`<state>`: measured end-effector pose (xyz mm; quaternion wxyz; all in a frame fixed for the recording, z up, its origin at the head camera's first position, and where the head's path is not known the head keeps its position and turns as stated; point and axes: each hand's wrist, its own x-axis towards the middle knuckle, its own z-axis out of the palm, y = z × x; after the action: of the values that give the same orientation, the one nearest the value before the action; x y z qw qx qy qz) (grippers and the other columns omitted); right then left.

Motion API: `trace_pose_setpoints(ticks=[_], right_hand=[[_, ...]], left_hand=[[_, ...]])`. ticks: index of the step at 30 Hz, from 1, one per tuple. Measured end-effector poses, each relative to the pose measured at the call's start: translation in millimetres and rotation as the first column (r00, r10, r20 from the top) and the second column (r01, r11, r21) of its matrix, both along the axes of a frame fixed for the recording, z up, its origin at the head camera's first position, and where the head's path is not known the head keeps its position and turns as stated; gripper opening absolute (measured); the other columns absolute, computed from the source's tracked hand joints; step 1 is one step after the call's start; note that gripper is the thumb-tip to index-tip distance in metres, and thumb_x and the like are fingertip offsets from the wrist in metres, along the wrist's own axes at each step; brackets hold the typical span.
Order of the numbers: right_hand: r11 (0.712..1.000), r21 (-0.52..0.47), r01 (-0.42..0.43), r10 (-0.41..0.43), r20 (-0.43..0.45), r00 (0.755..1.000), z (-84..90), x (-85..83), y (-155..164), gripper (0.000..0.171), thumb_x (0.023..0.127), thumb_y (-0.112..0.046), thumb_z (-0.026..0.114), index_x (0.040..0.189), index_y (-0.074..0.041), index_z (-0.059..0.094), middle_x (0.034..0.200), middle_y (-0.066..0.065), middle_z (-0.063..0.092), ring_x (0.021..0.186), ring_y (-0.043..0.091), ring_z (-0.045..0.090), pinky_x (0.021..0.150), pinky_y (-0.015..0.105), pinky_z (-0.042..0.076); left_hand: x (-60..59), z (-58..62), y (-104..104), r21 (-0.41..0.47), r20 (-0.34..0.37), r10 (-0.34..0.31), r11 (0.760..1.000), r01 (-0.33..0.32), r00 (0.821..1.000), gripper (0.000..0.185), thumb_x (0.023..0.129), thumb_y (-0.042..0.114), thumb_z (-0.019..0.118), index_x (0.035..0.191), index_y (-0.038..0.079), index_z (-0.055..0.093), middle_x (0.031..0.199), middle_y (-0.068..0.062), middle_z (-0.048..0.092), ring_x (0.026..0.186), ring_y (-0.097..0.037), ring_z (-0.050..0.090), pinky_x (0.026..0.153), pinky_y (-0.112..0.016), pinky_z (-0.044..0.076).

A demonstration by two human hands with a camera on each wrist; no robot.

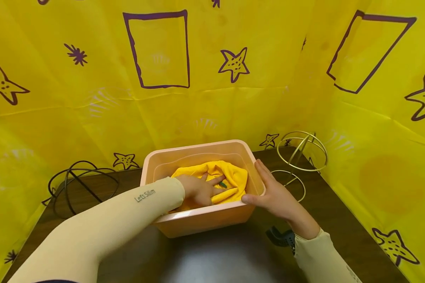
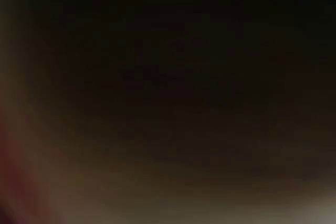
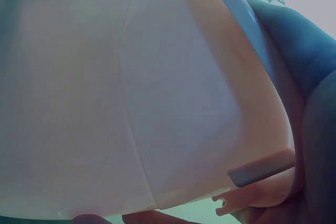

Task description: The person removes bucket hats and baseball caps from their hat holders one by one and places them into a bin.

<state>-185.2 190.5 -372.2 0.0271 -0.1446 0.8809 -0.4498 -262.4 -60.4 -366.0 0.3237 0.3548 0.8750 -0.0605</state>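
A pink plastic bin [image 1: 202, 222] stands tilted on the dark table, with yellow cloth [image 1: 235, 177] bunched inside. My left hand [image 1: 200, 191] reaches into the bin with its fingers spread over the cloth. Between those fingers shows a small dark green patch [image 1: 223, 184], too small to identify. At the bin's right end my right hand [image 1: 274, 194] grips the rim, thumb near the front corner. In the right wrist view the bin's outer wall [image 3: 126, 98] fills most of the picture, with fingers along its edges. The left wrist view is dark and blurred.
Black wire hoops [image 1: 81, 184] stand at the table's left back. Gold wire rings [image 1: 302, 151] stand at the right, close behind my right hand. Yellow sheeting [image 1: 205, 106] with drawn stars surrounds the table [image 1: 326, 224] at the back and sides.
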Motion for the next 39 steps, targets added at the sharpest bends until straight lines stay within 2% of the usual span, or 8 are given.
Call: trace_pose_setpoints(ticks=[10,13,16,19,24,27,33,39], right_hand=[[1.0,0.007,0.018,-0.018,-0.014,1.0,-1.4,-8.7,3,0.114,0.079,-0.046,0.082,0.16,-0.005,0.012,0.166,0.007,0.006,0.147,0.037,0.015,0.112,0.061,0.018],[1.0,-0.005,0.022,-0.022,-0.003,1.0,-2.2,-10.6,4,0.115,0.078,-0.047,0.083,0.16,-0.005,0.012,0.166,0.006,0.005,0.147,0.035,0.014,0.113,0.06,0.017],[0.999,-0.022,0.023,-0.023,0.005,1.0,-3.5,-12.5,4,0.117,0.078,-0.047,0.083,0.16,-0.006,0.012,0.166,0.004,0.005,0.148,0.034,0.013,0.114,0.058,0.016],[0.999,-0.031,0.033,-0.033,0.006,0.999,-4.8,-13.7,3,0.116,0.078,-0.046,0.083,0.16,-0.006,0.013,0.166,0.005,0.005,0.148,0.034,0.013,0.113,0.059,0.016],[0.998,-0.025,0.059,-0.059,0.001,0.998,-7.5,-14.1,5,0.111,0.08,-0.042,0.083,0.16,-0.008,0.015,0.166,0.005,0.006,0.148,0.035,0.013,0.113,0.06,0.016],[0.997,-0.028,0.066,-0.067,-0.007,0.998,-8.7,-13.5,5,0.109,0.08,-0.04,0.082,0.16,-0.008,0.015,0.166,0.007,0.007,0.148,0.035,0.013,0.113,0.061,0.015],[0.995,-0.01,0.097,-0.098,-0.019,0.995,-8.6,-10.4,3,0.107,0.082,-0.043,0.08,0.16,-0.007,0.017,0.165,0.013,0.011,0.147,0.038,0.014,0.113,0.061,0.015],[0.971,0.145,0.19,-0.172,-0.128,0.977,-3.1,2.3,1,0.106,0.083,-0.053,0.076,0.159,-0.004,0.02,0.162,0.02,0.017,0.144,0.044,0.022,0.109,0.064,0.024]], left_hand=[[15.7,73.1,-29,0.224,0.054,0.028,0.974,-0.039,0.998,0.07,0.098,0.068,0.037,0.159,0.036,0.024,0.166,-0.001,0.007,0.15,-0.027,0.004,0.116,-0.054,0.01],[34.6,87.6,-46,0.275,-0.062,0.075,0.96,-0.055,0.995,0.07,0.098,0.069,0.032,0.159,0.035,0.023,0.166,-0.003,0.007,0.148,-0.038,0.008,0.114,-0.059,0.01],[58.1,94.1,-65,0.311,-0.244,0.146,0.948,-0.065,0.959,0.073,0.098,0.07,0.028,0.16,0.032,0.023,0.165,-0.01,0.009,0.144,-0.05,0.013,0.11,-0.068,0.009],[79.3,91.4,-86,0.401,-0.307,0.24,0.91,-0.103,0.921,0.072,0.1,0.068,0.028,0.16,0.027,0.023,0.164,-0.015,0.009,0.141,-0.056,0.012,0.106,-0.074,0.011],[106.7,69.2,-108,0.579,-0.233,0.409,0.787,-0.212,0.882,0.067,0.104,0.057,0.035,0.161,0.026,0.018,0.165,-0.011,0.001,0.138,-0.061,-0.001,0.103,-0.077,0.009],[117.9,54.7,-112,0.614,-0.236,0.495,0.743,-0.267,0.836,0.067,0.104,0.056,0.037,0.161,0.03,0.014,0.165,-0.012,-0.003,0.136,-0.065,0.001,0.099,-0.08,0.012],[125.8,32.0,-115,0.629,-0.267,0.616,0.694,-0.35,0.742,0.072,0.102,0.059,0.039,0.162,0.03,0.011,0.164,-0.02,-0.002,0.129,-0.074,0.007,0.095,-0.082,0.016],[133.4,18.2,-119,0.555,-0.321,0.699,0.686,-0.471,0.639,0.076,0.1,0.067,0.028,0.162,0.025,0.012,0.161,-0.03,0.001,0.124,-0.078,0.011,0.093,-0.083,0.015]])
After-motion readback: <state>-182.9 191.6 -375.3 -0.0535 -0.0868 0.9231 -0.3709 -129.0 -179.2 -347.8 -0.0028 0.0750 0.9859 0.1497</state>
